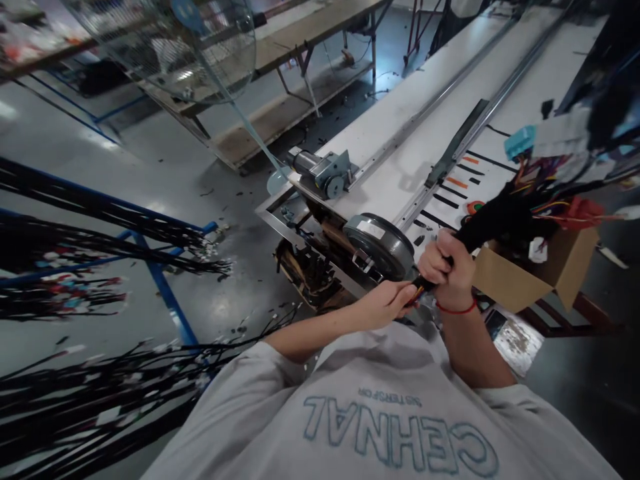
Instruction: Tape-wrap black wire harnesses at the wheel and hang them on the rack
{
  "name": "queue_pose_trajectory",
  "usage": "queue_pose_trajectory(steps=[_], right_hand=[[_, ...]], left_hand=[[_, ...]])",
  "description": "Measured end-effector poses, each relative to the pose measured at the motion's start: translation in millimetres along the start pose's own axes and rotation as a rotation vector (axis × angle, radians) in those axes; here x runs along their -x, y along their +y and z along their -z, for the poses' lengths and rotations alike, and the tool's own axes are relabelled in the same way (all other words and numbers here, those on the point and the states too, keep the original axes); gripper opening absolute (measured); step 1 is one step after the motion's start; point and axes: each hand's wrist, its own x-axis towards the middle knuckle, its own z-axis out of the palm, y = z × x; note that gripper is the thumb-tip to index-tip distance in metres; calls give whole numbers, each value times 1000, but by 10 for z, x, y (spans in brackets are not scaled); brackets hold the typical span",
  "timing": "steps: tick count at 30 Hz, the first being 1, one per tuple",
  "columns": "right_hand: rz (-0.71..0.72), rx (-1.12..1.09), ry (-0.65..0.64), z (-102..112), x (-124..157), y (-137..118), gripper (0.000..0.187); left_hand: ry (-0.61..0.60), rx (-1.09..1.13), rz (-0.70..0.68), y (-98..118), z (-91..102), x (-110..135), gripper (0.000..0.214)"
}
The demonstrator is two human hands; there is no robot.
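My right hand (449,267) is closed in a fist round a thick black-wrapped wire harness (493,220). Beyond that fist the harness runs up to the right, where coloured wires, a turquoise connector (520,142) and a red connector (583,212) fan out. Close to my body, my left hand (387,303) pinches the near end of the same harness, with a few orange and yellow wires showing at its fingertips. Both hands are nearly touching, just in front of my shirt. Part of the gripped length is hidden by the fingers.
Left of my hands, a round black roll (383,243) sits at the end of a white work table (380,127) with metal rails. An open cardboard box (515,283) stands at the right. Blue racks (165,293) hung with wire bundles are at the left, and a fan (220,40) stands behind.
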Motion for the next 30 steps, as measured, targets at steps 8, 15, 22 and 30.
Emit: queue_pose_trajectory(steps=[8,15,22,30], right_hand=[[-13,-39,-62,-106,-63,64,52],[195,128,280,-26,-336,239,50],[149,165,367,-229,-351,533,53],[-138,-86,182,-274,-507,539,50]], left_hand=[[-343,252,71,46,308,106,68],[147,-546,93,-68,185,63,40],[325,-298,-63,-336,319,240,54],[-335,461,150,-687,829,546,75]])
